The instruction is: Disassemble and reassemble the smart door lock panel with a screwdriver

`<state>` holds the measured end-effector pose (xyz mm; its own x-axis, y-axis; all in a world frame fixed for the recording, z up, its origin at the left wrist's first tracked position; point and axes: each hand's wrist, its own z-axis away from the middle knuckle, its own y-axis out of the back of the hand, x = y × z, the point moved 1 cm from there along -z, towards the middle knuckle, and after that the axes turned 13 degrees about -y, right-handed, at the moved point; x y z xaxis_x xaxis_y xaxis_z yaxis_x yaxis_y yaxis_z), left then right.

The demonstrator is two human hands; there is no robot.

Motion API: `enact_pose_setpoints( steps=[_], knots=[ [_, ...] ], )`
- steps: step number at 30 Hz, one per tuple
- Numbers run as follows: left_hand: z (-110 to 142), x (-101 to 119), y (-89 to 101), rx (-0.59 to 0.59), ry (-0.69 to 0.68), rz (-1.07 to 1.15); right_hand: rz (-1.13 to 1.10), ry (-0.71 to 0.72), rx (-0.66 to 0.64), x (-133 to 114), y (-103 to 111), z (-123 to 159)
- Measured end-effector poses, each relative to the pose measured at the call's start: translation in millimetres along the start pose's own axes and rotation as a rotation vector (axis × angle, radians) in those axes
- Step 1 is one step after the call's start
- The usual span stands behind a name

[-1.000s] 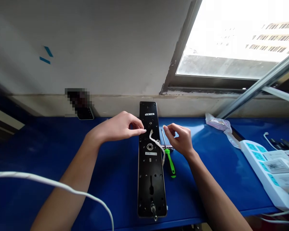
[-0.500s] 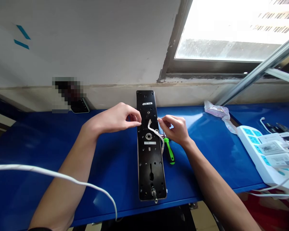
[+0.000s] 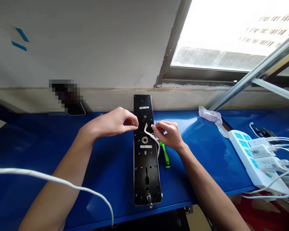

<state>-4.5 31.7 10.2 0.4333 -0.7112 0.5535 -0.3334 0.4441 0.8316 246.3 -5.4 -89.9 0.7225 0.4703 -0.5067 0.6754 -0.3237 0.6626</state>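
Note:
A long black lock panel (image 3: 145,166) lies lengthwise on the blue table (image 3: 106,160), with a white flat cable (image 3: 149,134) curling out of its upper part. My left hand (image 3: 110,123) is pinched shut at the panel's left edge, level with the cable; what its fingertips hold is hidden. My right hand (image 3: 170,134) is also pinched, its fingertips right beside the cable's upper end, and I cannot make out what is in them. A green-handled screwdriver (image 3: 165,157) lies on the table just right of the panel, partly under my right hand.
A white power strip (image 3: 245,154) with several plugged chargers lies at the right. A crumpled plastic bag (image 3: 208,114) sits by the wall. A white cord (image 3: 62,183) crosses the near left. A dark device (image 3: 77,109) leans on the wall. The panel's near end reaches the table edge.
My right hand has moved left, from above the screwdriver to the cable on the panel. My left hand stays pinched at the panel's left edge. The view has shifted slightly.

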Motion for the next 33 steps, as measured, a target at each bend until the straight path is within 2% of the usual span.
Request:
enact_pose_setpoints(
  steps=[10,22,33],
  knots=[
    [1.2,-2.8,-1.6,0.003,0.011,-0.018,0.009,-0.008,-0.005,-3.3,5.1,-1.4],
    [3.3,4.9,2.4,-0.003,0.021,0.011,0.016,-0.008,-0.054,-2.8,7.4,-2.7],
    [4.4,0.2,2.7,0.011,0.008,0.024,0.041,-0.023,-0.084,-2.3,7.3,-3.2]
  ],
)
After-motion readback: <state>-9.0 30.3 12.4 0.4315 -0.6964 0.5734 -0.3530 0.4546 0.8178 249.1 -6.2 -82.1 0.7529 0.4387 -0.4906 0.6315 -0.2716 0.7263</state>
